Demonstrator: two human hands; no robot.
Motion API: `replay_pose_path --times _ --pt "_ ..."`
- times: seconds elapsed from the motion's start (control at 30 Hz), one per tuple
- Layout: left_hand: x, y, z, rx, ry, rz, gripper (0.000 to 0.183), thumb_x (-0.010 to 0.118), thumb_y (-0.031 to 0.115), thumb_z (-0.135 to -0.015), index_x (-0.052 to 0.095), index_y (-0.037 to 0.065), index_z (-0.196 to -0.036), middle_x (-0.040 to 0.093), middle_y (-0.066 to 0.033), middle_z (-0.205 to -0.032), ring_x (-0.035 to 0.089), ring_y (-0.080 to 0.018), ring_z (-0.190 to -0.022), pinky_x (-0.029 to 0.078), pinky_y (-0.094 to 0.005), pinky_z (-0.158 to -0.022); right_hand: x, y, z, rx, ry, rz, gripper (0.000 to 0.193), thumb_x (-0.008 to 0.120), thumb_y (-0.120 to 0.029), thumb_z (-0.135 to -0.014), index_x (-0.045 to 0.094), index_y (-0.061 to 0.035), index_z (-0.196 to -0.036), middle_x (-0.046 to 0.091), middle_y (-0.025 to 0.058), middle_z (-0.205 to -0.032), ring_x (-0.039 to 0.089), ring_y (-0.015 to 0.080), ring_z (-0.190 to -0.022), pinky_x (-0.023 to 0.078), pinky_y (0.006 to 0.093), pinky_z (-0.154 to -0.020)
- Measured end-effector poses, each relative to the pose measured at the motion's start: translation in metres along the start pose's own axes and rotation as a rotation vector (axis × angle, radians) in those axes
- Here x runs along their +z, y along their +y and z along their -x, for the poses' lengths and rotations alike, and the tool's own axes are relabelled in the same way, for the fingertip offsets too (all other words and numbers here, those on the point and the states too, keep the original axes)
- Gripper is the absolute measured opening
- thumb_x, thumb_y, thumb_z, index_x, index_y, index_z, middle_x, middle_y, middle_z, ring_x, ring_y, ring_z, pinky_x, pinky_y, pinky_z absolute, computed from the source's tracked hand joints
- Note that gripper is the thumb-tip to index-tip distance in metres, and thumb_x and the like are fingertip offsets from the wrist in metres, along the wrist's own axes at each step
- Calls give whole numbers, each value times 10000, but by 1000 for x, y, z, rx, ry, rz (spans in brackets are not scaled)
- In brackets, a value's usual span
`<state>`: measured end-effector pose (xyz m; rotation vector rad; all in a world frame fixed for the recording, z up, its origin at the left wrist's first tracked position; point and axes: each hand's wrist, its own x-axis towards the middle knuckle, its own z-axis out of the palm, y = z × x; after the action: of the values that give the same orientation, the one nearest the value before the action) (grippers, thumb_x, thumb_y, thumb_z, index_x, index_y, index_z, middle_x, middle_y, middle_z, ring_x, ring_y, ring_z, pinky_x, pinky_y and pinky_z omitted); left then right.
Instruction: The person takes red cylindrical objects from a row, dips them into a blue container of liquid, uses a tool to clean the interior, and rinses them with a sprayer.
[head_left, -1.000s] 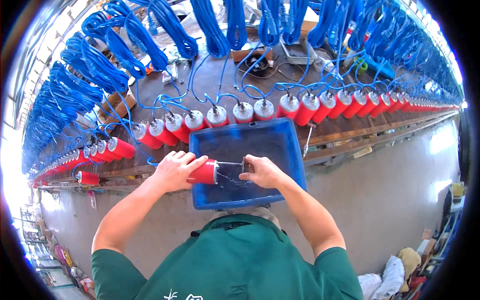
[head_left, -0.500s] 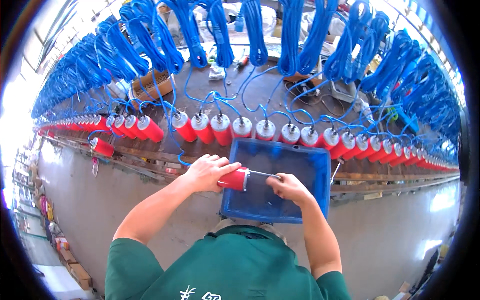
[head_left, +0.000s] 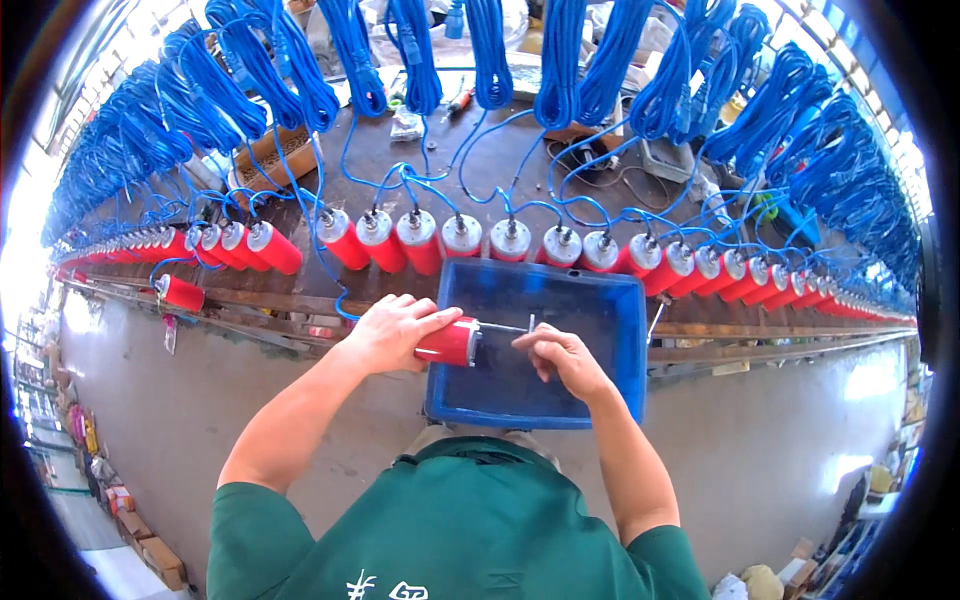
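Observation:
My left hand (head_left: 393, 333) is wrapped over a red cylinder (head_left: 447, 343) with a metal end cap, held sideways above the left part of a blue plastic crate (head_left: 634, 345). A thin T-handle wrench (head_left: 505, 327) reaches rightward from the cap, its tip hidden at the cap's face. Beside the wrench's crossbar is my right hand (head_left: 566, 358), index finger pointing left at the bar's lower end, the other fingers loosely bent and apart. Whether the finger touches the bar is hard to make out. A blue cable (head_left: 343, 301) runs down toward the cylinder behind my left hand.
A long row of red cylinders (head_left: 418, 245) with grey caps lines the front of the workbench (head_left: 400, 165). Coiled blue cables (head_left: 492, 60) hang above it. One cylinder (head_left: 181, 292) lies apart at the left edge. A cardboard box (head_left: 275, 165) sits farther back.
My right hand has loosened from around the wrench handle, leaving the crossbar visible. My left hand still holds the cylinder. The whole view has shifted slightly.

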<state>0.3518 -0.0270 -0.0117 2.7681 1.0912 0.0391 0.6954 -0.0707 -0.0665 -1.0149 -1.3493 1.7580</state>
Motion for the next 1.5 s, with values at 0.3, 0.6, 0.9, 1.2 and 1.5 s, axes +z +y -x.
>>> replay_pose_path --times 0.3,0.6,0.9,1.2,1.5 --pt "6 0 1 0 34 11 1020 962 265 -604 561 219 -1540 671 -77 -1298 666 -319 -1130 543 -469 -993 12 -7 -16 -37 220 1027 359 754 -186 -958 611 -93 -1274 730 179 -886 742 337 -837 578 455 -761" --pt "3 5 1 12 52 -28 1018 963 258 -600 567 227 -1538 669 -72 -1303 662 -314 -1144 543 -468 -997 7 -14 -4 271 123 -181 445 716 -315 -1065 643 -23 -1392 560 -15 -831 533 89 -680 475 269 -606" --pt "3 3 1 1 16 -33 998 950 285 -654 547 247 -1566 671 -61 -1303 654 -298 -1164 524 -457 -1022 11 -22 -2 -16 87 539 390 691 -108 -984 690 -110 -1374 620 77 -884 641 227 -821 579 375 -820" --pt "-3 9 -1 29 2 -91 983 941 314 -697 525 269 -1586 670 -52 -1261 644 -283 -1150 512 -440 -1004 22 -26 -29 -206 75 1161 229 725 -208 -958 722 -36 -1108 696 198 -1159 666 387 -1130 555 479 -989" --pt "3 7 0 41 22 -116 961 926 297 -676 553 267 -1560 672 -45 -1241 648 -279 -1124 521 -439 -979 15 -33 -61 57 -176 1000 316 725 -295 -995 712 -11 -1132 727 228 -1076 684 403 -1077 542 477 -939"
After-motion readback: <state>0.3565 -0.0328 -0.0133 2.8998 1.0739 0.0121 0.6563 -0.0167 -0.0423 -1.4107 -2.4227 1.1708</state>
